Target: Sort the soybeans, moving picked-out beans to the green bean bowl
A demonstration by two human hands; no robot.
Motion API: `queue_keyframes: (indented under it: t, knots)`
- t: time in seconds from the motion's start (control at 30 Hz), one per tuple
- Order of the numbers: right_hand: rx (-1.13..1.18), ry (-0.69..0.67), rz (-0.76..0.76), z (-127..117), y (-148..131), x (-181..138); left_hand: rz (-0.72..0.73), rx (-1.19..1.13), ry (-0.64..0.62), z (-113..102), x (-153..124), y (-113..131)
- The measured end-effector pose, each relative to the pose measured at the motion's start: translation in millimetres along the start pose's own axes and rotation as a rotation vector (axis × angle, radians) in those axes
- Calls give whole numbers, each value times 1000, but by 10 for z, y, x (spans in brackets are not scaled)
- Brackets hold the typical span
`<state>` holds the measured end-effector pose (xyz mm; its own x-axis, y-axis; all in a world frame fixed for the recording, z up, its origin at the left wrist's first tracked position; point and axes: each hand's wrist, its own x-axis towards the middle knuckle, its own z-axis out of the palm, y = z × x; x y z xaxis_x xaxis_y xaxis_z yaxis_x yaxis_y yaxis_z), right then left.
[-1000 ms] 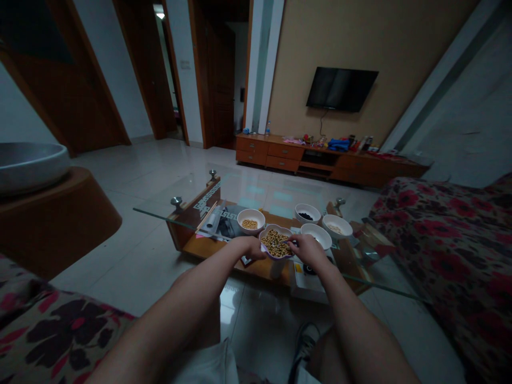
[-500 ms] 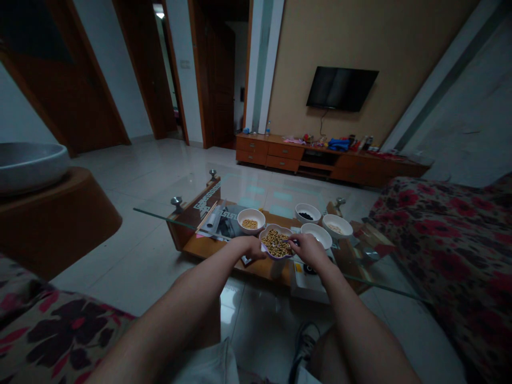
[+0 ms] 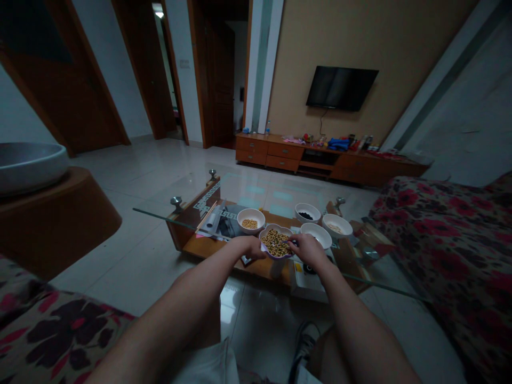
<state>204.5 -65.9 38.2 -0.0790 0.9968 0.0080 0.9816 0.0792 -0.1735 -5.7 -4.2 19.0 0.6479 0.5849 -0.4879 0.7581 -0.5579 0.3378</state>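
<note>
A purple-rimmed bowl (image 3: 276,243) full of tan beans sits at the near edge of a glass coffee table (image 3: 240,186). My left hand (image 3: 250,246) grips the bowl's left side with its fingers curled round the rim. My right hand (image 3: 307,249) is closed at the bowl's right edge, pinching a thin dark tool whose tip reaches into the beans. Behind the bowl stand a white bowl with a few beans (image 3: 250,220), a white bowl with dark bits (image 3: 308,213), a white bowl (image 3: 316,234) and another white bowl (image 3: 337,226).
Floral sofas flank me at left (image 3: 48,330) and right (image 3: 452,245). Papers lie on the table's lower wooden shelf (image 3: 224,224). A grey basin (image 3: 28,162) rests on a round wooden stand at left. A TV (image 3: 341,88) hangs above a low wooden cabinet (image 3: 320,160).
</note>
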Motion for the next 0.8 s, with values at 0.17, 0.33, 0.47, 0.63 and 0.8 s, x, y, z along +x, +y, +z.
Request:
queue_keyframes:
  t: [0.17,0.33,0.47,0.63,0.8]
  knots:
    - [-3,11,-5,4,3,-6,-1,-16,-4,8,20,-17]
    - [-2,-7,13,5,-1,-4,6,-2,4,32,57,-43]
    - [-3,-24,26,23,8,12,14,27,13,32,51,-30]
    - [4,-11,9,58,33,26,5,1,1,22,39,-18]
    - [11,-34,20,60,42,26,-3,-10,-3,31,66,-40]
